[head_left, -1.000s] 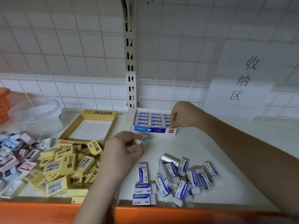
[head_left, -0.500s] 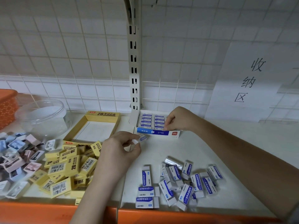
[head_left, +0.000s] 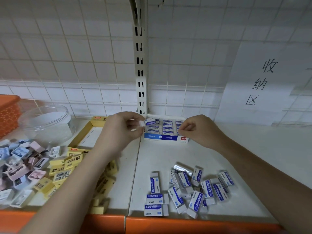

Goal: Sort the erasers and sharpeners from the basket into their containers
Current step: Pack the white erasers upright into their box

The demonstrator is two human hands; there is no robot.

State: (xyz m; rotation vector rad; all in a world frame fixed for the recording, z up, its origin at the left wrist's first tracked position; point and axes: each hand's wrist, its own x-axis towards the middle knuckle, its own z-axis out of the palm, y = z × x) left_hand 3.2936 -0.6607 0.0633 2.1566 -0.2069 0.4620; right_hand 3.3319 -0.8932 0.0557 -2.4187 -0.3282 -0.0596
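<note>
We see the left hand raised at the far middle of the shelf, fingers curled, pinching one blue-and-white eraser by its white end; the eraser's printed sleeve points right and hangs over the left edge of the white eraser box. That box sits against the tiled wall at the foot of the slotted upright, already holding rows of matching erasers. The right hand is at the box's right end, fingers curled in with thumb and forefinger tips close together over the rightmost row; we cannot tell whether they grip anything. Near right, a loose pile of blue-and-white erasers lies scattered on the white shelf. Left of centre, a pile of yellow 2B erasers spills beneath the left forearm, with an open yellow box just beyond it, partly hidden by the hand. Far left, near edge, a heap of pastel sharpeners, pink, blue and white. Behind them a clear round tub, and an orange basket at the frame's left margin. A paper sign with handwritten characters hangs on the wall, far right.
</note>
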